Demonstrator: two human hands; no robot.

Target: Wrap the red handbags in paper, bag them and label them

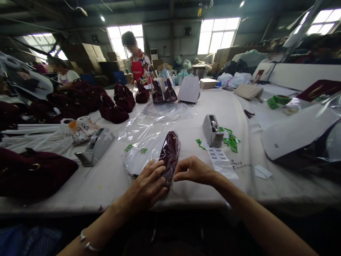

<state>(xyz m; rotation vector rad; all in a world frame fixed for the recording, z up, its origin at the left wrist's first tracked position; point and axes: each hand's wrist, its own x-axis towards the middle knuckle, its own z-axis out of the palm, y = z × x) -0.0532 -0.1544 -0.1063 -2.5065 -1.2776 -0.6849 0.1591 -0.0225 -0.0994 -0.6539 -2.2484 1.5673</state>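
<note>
A dark burgundy handbag lies in front of me inside a clear plastic bag, with a white sheet also under the plastic. Two small green packets show at its far left part. My left hand rests on the near part of the wrapped handbag, fingers stretched out over the plastic. Just off its right side is my right hand, thumb and fingers bent together in a pinch; whatever may be between the fingertips cannot be made out. A sheet of printed labels lies beyond the right hand.
Grey tape dispensers stand at right and left, with green packets by the right one. Burgundy handbags crowd the left, near white tubes. Plastic sheets lie ahead. A person in a red apron stands beyond the table.
</note>
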